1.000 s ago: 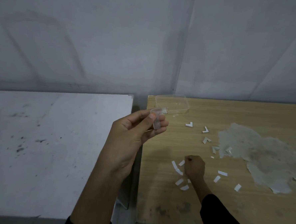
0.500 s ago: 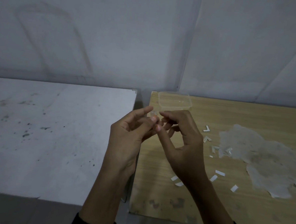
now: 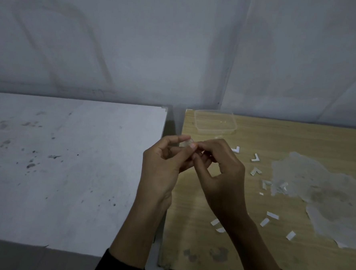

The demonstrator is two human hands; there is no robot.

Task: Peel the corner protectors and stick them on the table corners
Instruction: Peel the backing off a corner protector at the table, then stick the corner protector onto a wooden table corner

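Pinching protector (image 3: pixel 185 143): left hand (image 3: pixel 162 167), right hand (image 3: pixel 222 173).

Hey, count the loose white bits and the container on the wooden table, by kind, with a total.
Clear plastic container: 1
L-shaped white pieces: 4
Straight white strips: 5
Tiny white scrap: 1
Total: 11
One pale bit on the torn patch is too unclear to count.

Left hand (image 3: pixel 162 169), right hand (image 3: pixel 222 175) — fingertips together
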